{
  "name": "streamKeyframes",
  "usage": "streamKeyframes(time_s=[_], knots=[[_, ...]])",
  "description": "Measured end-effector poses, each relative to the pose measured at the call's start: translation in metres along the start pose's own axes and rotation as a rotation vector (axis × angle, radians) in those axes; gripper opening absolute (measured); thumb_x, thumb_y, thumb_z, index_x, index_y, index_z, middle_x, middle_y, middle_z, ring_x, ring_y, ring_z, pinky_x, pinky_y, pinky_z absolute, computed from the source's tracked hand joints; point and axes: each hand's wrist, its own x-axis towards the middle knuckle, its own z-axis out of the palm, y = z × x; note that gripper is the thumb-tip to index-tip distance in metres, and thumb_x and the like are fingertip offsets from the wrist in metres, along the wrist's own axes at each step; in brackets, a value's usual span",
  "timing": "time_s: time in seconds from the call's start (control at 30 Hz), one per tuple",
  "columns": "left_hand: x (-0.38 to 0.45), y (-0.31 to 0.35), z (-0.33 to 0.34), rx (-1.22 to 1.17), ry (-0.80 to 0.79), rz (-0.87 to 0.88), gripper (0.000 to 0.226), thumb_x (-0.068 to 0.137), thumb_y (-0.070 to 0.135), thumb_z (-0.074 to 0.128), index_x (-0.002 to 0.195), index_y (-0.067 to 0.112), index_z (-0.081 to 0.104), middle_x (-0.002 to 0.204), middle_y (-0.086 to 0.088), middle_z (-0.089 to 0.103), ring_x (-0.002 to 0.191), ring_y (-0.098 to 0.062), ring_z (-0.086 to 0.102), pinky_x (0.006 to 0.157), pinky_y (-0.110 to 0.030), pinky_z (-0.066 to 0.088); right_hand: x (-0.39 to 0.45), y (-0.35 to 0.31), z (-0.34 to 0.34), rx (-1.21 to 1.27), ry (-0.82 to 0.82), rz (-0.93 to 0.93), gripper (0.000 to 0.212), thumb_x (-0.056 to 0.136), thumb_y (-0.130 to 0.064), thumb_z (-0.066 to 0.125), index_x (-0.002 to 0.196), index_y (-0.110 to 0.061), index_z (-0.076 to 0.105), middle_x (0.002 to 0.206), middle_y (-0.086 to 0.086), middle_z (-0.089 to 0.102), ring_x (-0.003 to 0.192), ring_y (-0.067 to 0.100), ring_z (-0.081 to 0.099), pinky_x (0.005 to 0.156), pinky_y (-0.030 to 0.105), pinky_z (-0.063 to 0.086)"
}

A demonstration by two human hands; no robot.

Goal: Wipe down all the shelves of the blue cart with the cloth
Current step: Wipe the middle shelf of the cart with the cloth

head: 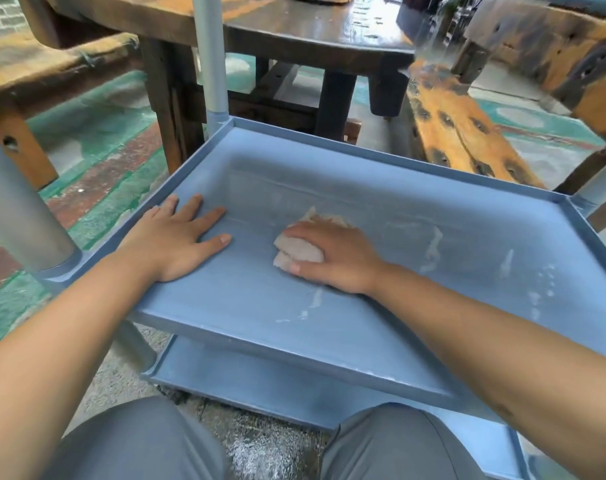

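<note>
The right hand (pixel 336 258) curls round a bunched pale cloth (pixel 296 249) and presses it on the middle of the blue cart's shelf (pixel 363 341), the cloth poking out past fingers and thumb. The left hand (pixel 176 237) lies flat, fingers spread, by the shelf's left edge. White streaks (pixel 433 249) mark the shelf's right part. A lower shelf (pixel 260 379) shows beneath. Beyond the far edge stand a grey post (pixel 213 64) and a dark wooden table (pixel 294 32).

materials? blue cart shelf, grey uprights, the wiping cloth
Blue cart shelf: probably moulded plastic, matte, with a one-piece raised rim. Grey round uprights: smooth, dull sheen, metal or plastic tube, can't tell. Off-white bunched cloth under the right hand: soft woven or microfibre fabric.
</note>
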Motion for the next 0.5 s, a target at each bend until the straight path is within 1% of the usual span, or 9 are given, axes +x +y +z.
streamKeyframes(time_s=[0.03, 0.07, 0.13, 0.2, 0.3, 0.33, 0.4, 0.47, 0.5], knots=[[0.000, 0.001, -0.001, -0.002, -0.005, -0.001, 0.076, 0.078, 0.083, 0.003, 0.148, 0.051, 0.002, 0.163, 0.004, -0.002, 0.149, -0.029, 0.001, 0.118, -0.045, 0.008, -0.010, -0.010, 0.003, 0.039, -0.017, -0.053, 0.059, 0.081, -0.065, 0.052, 0.133, -0.036, 0.053, 0.141, -0.013, 0.052, 0.133, 0.009, 0.040, 0.100, 0.019, 0.024], [-0.001, 0.001, -0.001, -0.003, -0.010, -0.005, 0.076, 0.078, 0.083, 0.003, 0.148, 0.051, 0.002, 0.163, 0.005, -0.002, 0.149, -0.029, 0.001, 0.118, -0.045, 0.008, -0.020, -0.020, 0.007, 0.066, -0.026, -0.090, 0.056, 0.081, -0.066, 0.054, 0.129, -0.037, 0.055, 0.139, -0.014, 0.054, 0.132, 0.008, 0.041, 0.100, 0.019, 0.026], [-0.001, 0.002, -0.003, -0.008, -0.015, -0.011, 0.076, 0.078, 0.083, 0.004, 0.148, 0.052, 0.002, 0.163, 0.005, -0.003, 0.149, -0.030, 0.001, 0.118, -0.045, 0.008, -0.037, -0.035, 0.017, 0.096, -0.021, -0.135, 0.054, 0.076, -0.069, 0.052, 0.122, -0.039, 0.057, 0.134, -0.016, 0.058, 0.132, 0.008, 0.045, 0.104, 0.026, 0.033], [-0.001, 0.004, -0.003, 0.001, -0.027, -0.023, 0.076, 0.078, 0.084, 0.008, 0.147, 0.052, 0.002, 0.163, 0.005, -0.003, 0.148, -0.031, 0.002, 0.118, -0.046, 0.010, -0.048, -0.042, 0.026, 0.112, 0.000, -0.171, 0.052, 0.073, -0.066, 0.053, 0.118, -0.040, 0.058, 0.131, -0.015, 0.061, 0.132, 0.008, 0.046, 0.106, 0.034, 0.040], [0.007, 0.011, -0.010, -0.018, -0.055, -0.064, 0.072, 0.080, 0.081, 0.019, 0.146, 0.055, 0.009, 0.163, 0.003, 0.004, 0.146, -0.037, 0.008, 0.116, -0.049, 0.015, -0.052, -0.044, 0.032, 0.143, 0.074, -0.192, 0.049, 0.071, -0.057, 0.053, 0.114, -0.037, 0.063, 0.124, -0.013, 0.065, 0.126, 0.006, 0.052, 0.101, 0.035, 0.045], [0.014, 0.018, -0.013, -0.031, -0.068, -0.067, 0.068, 0.083, 0.077, 0.025, 0.146, 0.055, 0.012, 0.163, 0.002, 0.006, 0.146, -0.038, 0.010, 0.115, -0.049, 0.017, -0.051, -0.045, 0.033, 0.146, 0.101, -0.195, 0.049, 0.070, -0.054, 0.052, 0.113, -0.035, 0.064, 0.122, -0.013, 0.066, 0.124, 0.006, 0.054, 0.099, 0.035, 0.046], [0.035, 0.043, -0.018, -0.065, -0.099, -0.009, 0.065, 0.084, 0.073, 0.032, 0.145, 0.055, 0.016, 0.163, 0.002, 0.008, 0.147, -0.032, 0.010, 0.115, -0.053, 0.017, -0.051, -0.045, 0.036, 0.162, 0.160, -0.200, 0.051, 0.068, -0.049, 0.049, 0.112, -0.031, 0.067, 0.119, -0.011, 0.069, 0.120, 0.007, 0.057, 0.096, 0.036, 0.049], [0.049, 0.073, -0.016, -0.076, -0.103, 0.025, 0.065, 0.083, 0.076, 0.028, 0.144, 0.058, 0.014, 0.163, 0.008, 0.005, 0.148, -0.029, 0.007, 0.114, -0.062, 0.011, -0.053, -0.047, 0.042, 0.187, 0.234, -0.210, 0.048, 0.070, -0.045, 0.049, 0.111, -0.029, 0.069, 0.117, -0.009, 0.070, 0.115, 0.011, 0.062, 0.091, 0.038, 0.051], [0.054, 0.084, -0.012, -0.068, -0.086, 0.011, 0.063, 0.084, 0.077, 0.024, 0.143, 0.060, 0.011, 0.163, 0.010, 0.003, 0.148, -0.029, 0.005, 0.112, -0.064, 0.008, -0.054, -0.046, 0.042, 0.192, 0.291, -0.202, 0.045, 0.073, -0.043, 0.050, 0.111, -0.029, 0.069, 0.117, -0.010, 0.070, 0.113, 0.013, 0.063, 0.089, 0.038, 0.052]])
